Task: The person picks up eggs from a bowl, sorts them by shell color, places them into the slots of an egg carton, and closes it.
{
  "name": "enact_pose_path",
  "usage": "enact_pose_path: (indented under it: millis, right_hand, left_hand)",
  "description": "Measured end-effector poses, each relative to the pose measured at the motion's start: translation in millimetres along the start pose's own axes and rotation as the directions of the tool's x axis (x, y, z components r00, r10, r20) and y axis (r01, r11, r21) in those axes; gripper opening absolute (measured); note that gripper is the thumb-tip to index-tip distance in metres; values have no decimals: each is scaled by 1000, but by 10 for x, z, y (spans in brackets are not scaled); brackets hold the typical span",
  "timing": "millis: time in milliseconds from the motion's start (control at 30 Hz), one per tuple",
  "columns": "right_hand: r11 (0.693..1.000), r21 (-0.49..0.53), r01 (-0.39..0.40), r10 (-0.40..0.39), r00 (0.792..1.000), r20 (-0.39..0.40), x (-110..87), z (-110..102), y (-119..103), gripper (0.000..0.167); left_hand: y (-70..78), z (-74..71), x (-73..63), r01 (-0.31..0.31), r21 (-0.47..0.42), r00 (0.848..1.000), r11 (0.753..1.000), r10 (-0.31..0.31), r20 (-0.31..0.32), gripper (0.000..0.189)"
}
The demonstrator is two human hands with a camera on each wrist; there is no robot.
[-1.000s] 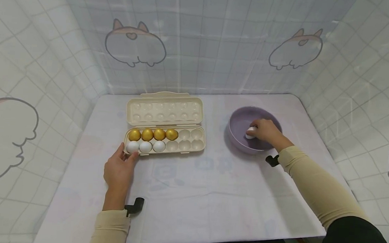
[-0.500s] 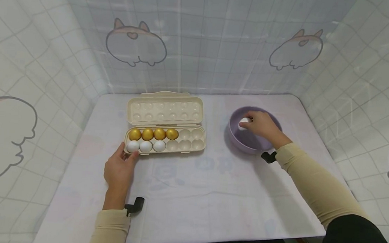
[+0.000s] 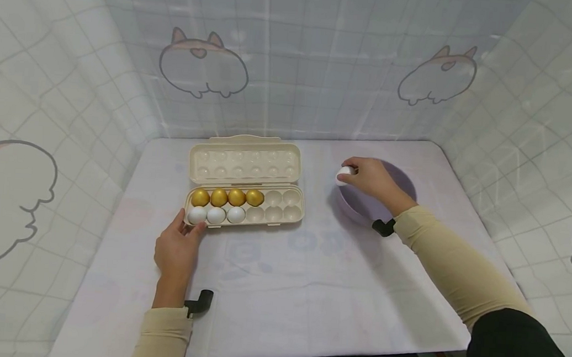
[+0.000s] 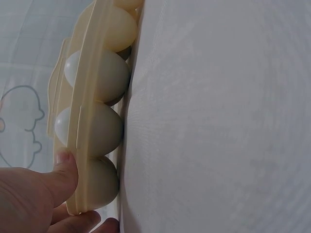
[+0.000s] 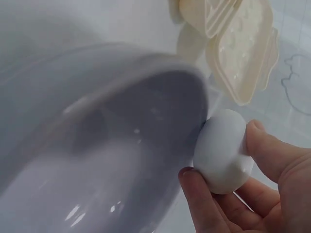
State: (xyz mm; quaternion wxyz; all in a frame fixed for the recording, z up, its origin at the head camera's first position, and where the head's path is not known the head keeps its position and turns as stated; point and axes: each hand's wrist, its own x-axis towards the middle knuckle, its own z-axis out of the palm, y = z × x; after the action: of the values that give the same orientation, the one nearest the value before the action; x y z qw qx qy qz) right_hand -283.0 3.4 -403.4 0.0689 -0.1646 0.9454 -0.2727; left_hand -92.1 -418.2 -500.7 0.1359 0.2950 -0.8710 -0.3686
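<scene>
In my right hand (image 3: 373, 179) I hold a white egg (image 3: 344, 176), pinched between thumb and fingers above the left rim of a purple bowl (image 3: 403, 182). The right wrist view shows the egg (image 5: 222, 150) beside the bowl's rim, and no other egg shows in the visible part of the bowl. My left hand (image 3: 176, 251) grips the front left corner of a cream egg carton (image 3: 244, 164), its thumb (image 4: 63, 170) on the rim. Gold eggs (image 3: 219, 197) fill part of the carton's back row. Three white eggs (image 3: 216, 215) sit in the front row, at the left.
The carton's lid lies open toward the back wall. Several hollows (image 3: 272, 214) at the carton's right end hold nothing. A pale cloth (image 3: 267, 310) covers the table, and tiled-pattern curtains (image 3: 304, 63) stand close on three sides.
My right hand has lifted the white egg from inside the bowl and carried it left and up to the rim. The left hand and the carton have stayed put.
</scene>
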Motion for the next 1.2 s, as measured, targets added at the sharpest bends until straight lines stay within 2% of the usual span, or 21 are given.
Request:
enact_pose_path:
  millis: [467,933,1200]
  right_hand:
    - [1000,14,21,-21,999,29,71,97,-272,50]
    - [996,27,86,-87,996,28,142,263,-468,48]
    - [992,41,121,-123,991,46,155,351,-608,44]
  left_hand:
    - [33,-27,-18,11,1,1000,1000,-11,6,75]
    - [27,-23,-22,-9,5,1000,1000,9,-7,75]
    - [57,-28,-33,9,-3,1000,1000,-9,-4,75]
